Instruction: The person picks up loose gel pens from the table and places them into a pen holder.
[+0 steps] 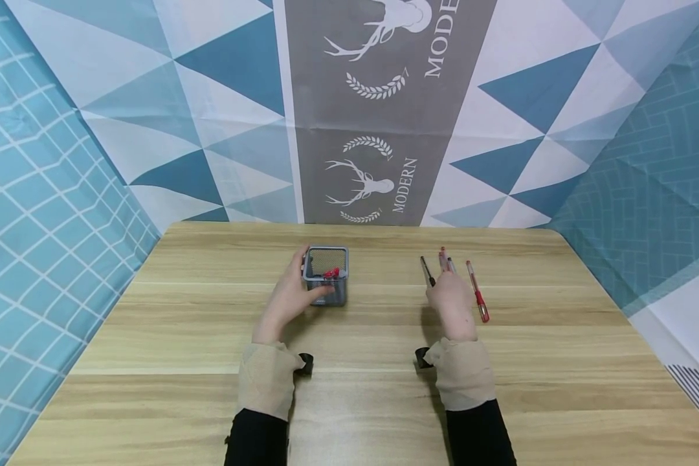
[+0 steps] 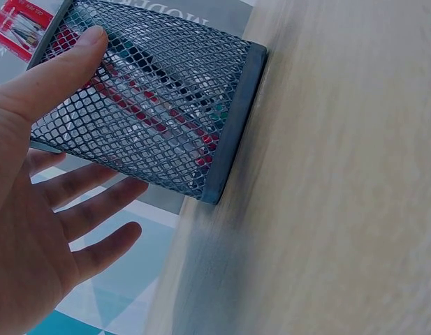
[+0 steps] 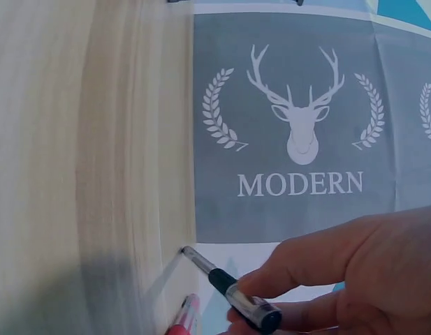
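My left hand (image 1: 285,294) holds a dark wire-mesh pen holder (image 1: 334,294), which stands upright on the table. In the left wrist view the thumb (image 2: 68,66) lies across the mesh, with the other fingers spread along the opposite side. Red and clear pens (image 2: 156,115) show through the mesh, and a red-topped one (image 2: 19,28) sticks out at the rim. At the right, my right hand (image 1: 451,301) pinches a clear pen with a black grip (image 3: 229,286) between thumb and fingers. Its far end points toward the back of the table.
Just right of the right hand lies a red pen (image 1: 476,292). Beyond its fingers are another red pen (image 1: 443,259) and a dark-tipped pen (image 1: 451,264). The wooden table (image 1: 378,401) ends at a patterned backdrop (image 1: 373,116).
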Demonstrator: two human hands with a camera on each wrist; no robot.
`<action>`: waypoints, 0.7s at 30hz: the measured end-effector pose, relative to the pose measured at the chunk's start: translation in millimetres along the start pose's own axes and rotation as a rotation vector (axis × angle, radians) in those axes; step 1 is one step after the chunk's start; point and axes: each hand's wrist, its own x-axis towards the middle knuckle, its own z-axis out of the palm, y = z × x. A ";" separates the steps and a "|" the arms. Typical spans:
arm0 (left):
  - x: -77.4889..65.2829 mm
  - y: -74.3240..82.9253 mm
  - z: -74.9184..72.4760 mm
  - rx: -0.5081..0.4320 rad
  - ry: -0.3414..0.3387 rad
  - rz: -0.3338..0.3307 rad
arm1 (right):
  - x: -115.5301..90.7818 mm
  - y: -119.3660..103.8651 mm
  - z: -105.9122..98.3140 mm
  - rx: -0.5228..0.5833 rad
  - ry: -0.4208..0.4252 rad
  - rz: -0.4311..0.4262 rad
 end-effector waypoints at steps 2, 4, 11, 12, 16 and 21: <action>-0.2 0.2 0.0 0.000 -0.001 -0.003 | 0.1 -0.4 -1.0 0.001 0.041 0.007; -0.2 0.5 -0.1 0.002 -0.002 -0.005 | 0.4 -0.9 -1.9 0.002 0.098 0.013; -0.7 3.1 -0.6 0.019 0.006 -0.013 | -0.4 -3.5 -3.6 0.117 0.264 0.001; -0.6 3.1 -0.6 0.019 0.005 -0.012 | -0.9 -3.9 -3.9 0.127 0.283 -0.004; -0.2 2.5 -0.5 0.025 0.005 -0.016 | -2.5 -5.5 -5.4 0.151 0.372 -0.024; 0.0 2.2 -0.1 0.026 0.004 -0.024 | -3.8 -6.2 -6.4 0.185 0.475 -0.051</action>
